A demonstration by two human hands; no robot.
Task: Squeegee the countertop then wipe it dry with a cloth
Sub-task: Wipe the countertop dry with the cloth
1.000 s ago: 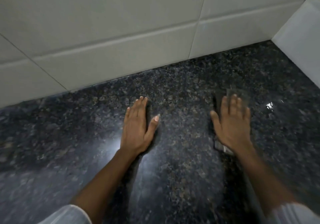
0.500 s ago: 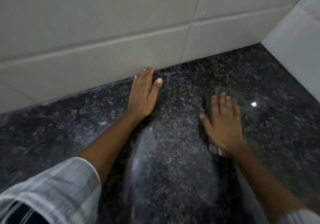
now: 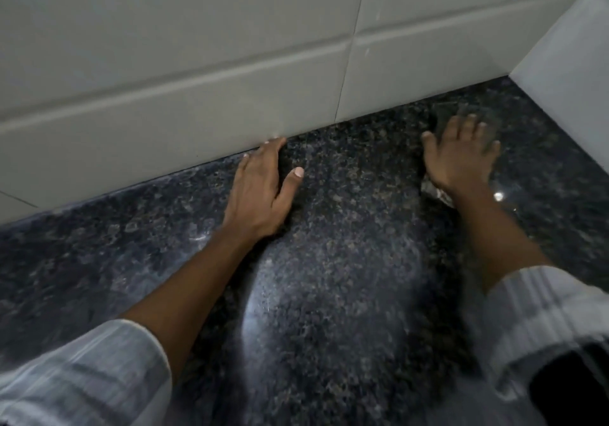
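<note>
Head view: a person leans over a dark speckled stone table [image 3: 329, 293], both arms stretched toward the tiled back wall [image 3: 184, 73].
Table: it fills the lower frame; a pale sheen runs up the middle between the forearms, and a bright glint sits just right of the right wrist, which suggests damp patches remain.
Wall corner: a side wall [image 3: 570, 53] meets the back wall at upper right, closing off the area where the wiping is happening.
Sleeves: light striped cuffs [image 3: 85, 376] hang low over the table at both lower corners; they could drag through wet stone.
Left hand [image 3: 260, 188]: flat on the table, its fingers [image 3: 273, 148] together and touching the base of the wall, thumb spread, gripping nothing.
Right hand [image 3: 461, 158]: fingers splayed wide and pressed flat on a cloth [image 3: 435, 188], pinning it rather than gripping it.
Cloth: dark, possibly thin or translucent, near the far right corner; it shows only past the fingertips and beside the wrist, and blur hides its full outline.
Risk, corner: the cloth may bunch against the two walls and leave a wet strip along the joint.
Risk, grip: held by pressure alone, it could slip out from under the palm.
Risk, brace: the left palm may slide on damp stone and leave prints on wiped areas.
</note>
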